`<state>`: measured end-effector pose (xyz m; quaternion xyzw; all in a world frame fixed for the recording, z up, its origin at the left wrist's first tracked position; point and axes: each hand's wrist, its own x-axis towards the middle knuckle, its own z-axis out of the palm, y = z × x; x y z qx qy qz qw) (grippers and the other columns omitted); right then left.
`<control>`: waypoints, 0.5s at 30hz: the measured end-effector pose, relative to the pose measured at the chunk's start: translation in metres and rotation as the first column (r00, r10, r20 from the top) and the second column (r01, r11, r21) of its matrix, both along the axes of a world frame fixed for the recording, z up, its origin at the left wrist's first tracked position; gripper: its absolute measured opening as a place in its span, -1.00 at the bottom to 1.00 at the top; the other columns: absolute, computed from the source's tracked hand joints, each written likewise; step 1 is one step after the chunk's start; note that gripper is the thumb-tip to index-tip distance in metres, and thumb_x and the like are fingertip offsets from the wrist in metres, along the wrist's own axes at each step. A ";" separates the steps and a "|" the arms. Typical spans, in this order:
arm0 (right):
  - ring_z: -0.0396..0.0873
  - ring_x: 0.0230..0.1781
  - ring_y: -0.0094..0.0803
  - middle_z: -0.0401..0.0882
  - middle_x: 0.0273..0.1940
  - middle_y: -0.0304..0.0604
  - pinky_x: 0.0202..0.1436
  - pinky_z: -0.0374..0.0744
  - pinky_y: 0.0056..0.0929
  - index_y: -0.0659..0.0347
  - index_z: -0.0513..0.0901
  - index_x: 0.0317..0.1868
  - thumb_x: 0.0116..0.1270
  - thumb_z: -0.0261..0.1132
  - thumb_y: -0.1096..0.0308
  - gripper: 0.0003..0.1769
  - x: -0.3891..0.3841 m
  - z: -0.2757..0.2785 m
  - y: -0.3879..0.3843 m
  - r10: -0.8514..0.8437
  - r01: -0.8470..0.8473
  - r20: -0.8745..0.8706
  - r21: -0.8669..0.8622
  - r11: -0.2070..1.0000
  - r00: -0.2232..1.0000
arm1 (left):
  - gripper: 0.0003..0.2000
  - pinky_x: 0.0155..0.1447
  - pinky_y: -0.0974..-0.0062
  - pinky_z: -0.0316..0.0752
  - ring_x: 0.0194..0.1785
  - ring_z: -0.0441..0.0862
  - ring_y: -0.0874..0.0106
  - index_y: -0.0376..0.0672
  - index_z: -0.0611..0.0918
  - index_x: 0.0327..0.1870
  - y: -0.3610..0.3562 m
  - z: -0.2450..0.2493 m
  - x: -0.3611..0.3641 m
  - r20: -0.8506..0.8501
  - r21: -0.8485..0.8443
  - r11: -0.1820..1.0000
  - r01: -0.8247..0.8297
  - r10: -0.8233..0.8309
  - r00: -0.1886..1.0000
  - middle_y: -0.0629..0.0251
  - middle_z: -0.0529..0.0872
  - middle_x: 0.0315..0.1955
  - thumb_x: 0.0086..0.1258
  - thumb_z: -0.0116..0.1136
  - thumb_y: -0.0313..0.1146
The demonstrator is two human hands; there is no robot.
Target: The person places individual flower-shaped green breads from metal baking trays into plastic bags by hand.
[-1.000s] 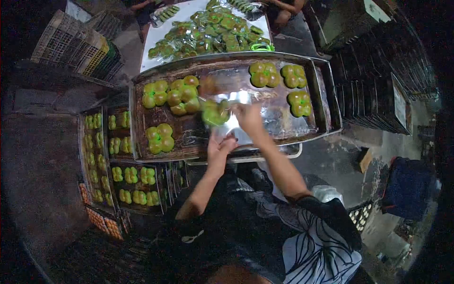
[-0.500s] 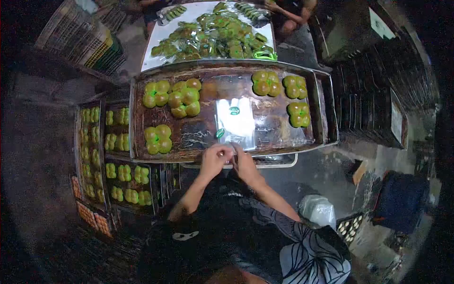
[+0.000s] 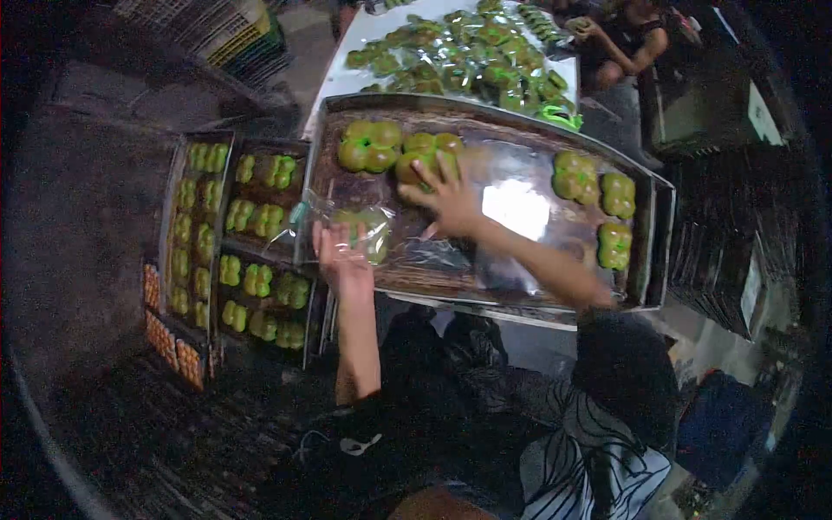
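Observation:
My left hand [image 3: 345, 260] is at the tray's lower left with a clear plastic bag [image 3: 319, 211], its fingers showing through the film. Part of the bag lies over a cluster of green-brown buns [image 3: 376, 232] just beyond that hand. With fingers spread, my right hand [image 3: 446, 198] reaches onto another bun cluster [image 3: 425, 152] and hides part of it. Both clusters lie on a worn, dark metal tray [image 3: 407, 282]. Right of my right hand, glossy clear bags [image 3: 516, 212] lie flat under bright glare, partly covered by my forearm.
More bun clusters sit at the tray's upper left [image 3: 369, 145] and right side [image 3: 575, 178]. Beyond is a white table [image 3: 342, 76] heaped with bagged buns [image 3: 468, 52]. Trays of buns [image 3: 260, 212] stand at left, crates [image 3: 247, 43] behind. A person [image 3: 637, 43] sits at far right.
My hands have parted from the tray's near edge. The left went left with a bag to the lower-left buns; the right reached forward onto a cluster. The view has shifted.

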<state>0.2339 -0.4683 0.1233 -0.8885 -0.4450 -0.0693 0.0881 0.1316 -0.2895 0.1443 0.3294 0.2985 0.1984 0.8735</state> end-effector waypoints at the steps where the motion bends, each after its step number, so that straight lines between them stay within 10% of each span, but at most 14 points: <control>1: 0.17 0.12 0.05 0.13 0.23 -0.09 0.14 0.18 0.01 0.05 0.35 0.10 0.04 0.23 0.04 -0.40 0.033 -0.027 -0.004 0.080 -0.087 0.108 0.059 0.994 0.991 | -0.58 0.27 0.02 0.03 0.18 0.28 0.22 -0.12 0.18 0.20 0.012 0.002 -0.002 0.125 -0.059 0.995 -0.086 0.093 0.988 0.03 0.35 0.08 0.32 -0.22 -0.27; 3: 0.16 0.12 0.05 0.10 0.23 -0.08 0.14 0.15 0.04 0.00 0.36 0.10 0.00 0.26 0.03 -0.38 0.038 -0.051 0.010 0.153 -0.180 0.209 0.118 0.977 0.966 | -0.57 0.28 -0.14 -0.17 0.24 0.17 0.11 -0.20 0.17 0.19 0.032 0.011 -0.012 0.386 -0.300 0.949 -0.097 0.213 0.898 -0.01 0.26 0.15 0.29 -0.23 -0.32; 5: 0.22 0.07 0.01 0.17 0.18 -0.03 0.12 0.18 0.00 -0.08 0.38 0.08 -0.07 0.31 0.08 -0.38 0.005 -0.004 0.036 -0.352 0.444 -0.285 0.397 0.803 0.891 | -0.53 0.29 -0.12 -0.16 0.27 0.09 0.12 -0.13 0.09 0.23 0.050 0.012 -0.013 0.395 -0.346 0.933 -0.102 0.243 0.886 0.08 0.15 0.20 0.28 -0.21 -0.35; 8: 0.32 -0.02 -0.09 0.35 0.04 -0.11 -0.02 0.31 -0.11 0.08 0.54 -0.14 -0.20 0.37 0.28 -0.51 -0.062 0.074 0.043 -0.158 0.252 -0.204 0.606 0.754 0.966 | -0.47 0.30 -0.08 -0.11 0.29 0.05 0.11 -0.08 0.03 0.27 0.019 0.033 0.008 0.309 -0.271 0.937 -0.220 0.302 0.902 0.10 0.15 0.21 0.25 -0.26 -0.31; 11: 0.42 -0.13 -0.21 0.47 -0.06 -0.14 -0.12 0.41 -0.27 0.09 0.60 -0.26 -0.27 0.40 0.28 -0.57 -0.069 0.105 0.037 -0.176 0.212 -0.121 0.648 0.732 0.977 | -0.46 0.25 0.01 0.09 0.23 0.16 0.08 -0.09 0.05 0.25 -0.027 0.044 0.013 0.299 0.237 0.970 0.042 -0.114 0.947 -0.06 0.19 0.16 0.23 -0.25 -0.16; 15: 0.48 -0.16 -0.17 0.53 -0.12 -0.12 -0.16 0.48 -0.28 0.19 0.61 -0.31 -0.24 0.40 0.28 -0.62 -0.094 0.113 0.006 -0.248 0.344 -0.240 0.684 0.643 0.939 | -0.49 0.17 0.30 0.23 0.14 0.31 0.21 -0.22 0.31 0.10 -0.077 0.081 0.016 0.455 -0.150 0.934 0.324 -0.226 0.862 0.08 0.38 0.06 0.23 -0.17 -0.03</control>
